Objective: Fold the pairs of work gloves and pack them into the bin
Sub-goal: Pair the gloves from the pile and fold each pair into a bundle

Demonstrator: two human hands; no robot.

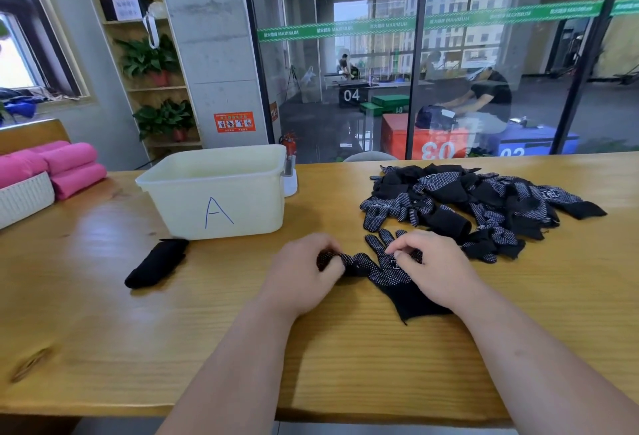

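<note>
Glove (380,274) flat on the bench (138,348), just before the loose pile (484,199), right of the bin (183,206). Gripped at one finger end by the left hand (304,272), pinched mid-palm by the right hand (432,262). Seemingly mid-fold; next calls for rolling toward the cuff, then binning.

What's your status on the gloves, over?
Left hand and right hand pinch black dotted knit glove on wooden table. Path to white plastic bin marked A clear.

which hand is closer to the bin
Left. The left hand is just in front of the bin; the right hand is farther right. Both pinch the glove.
</note>
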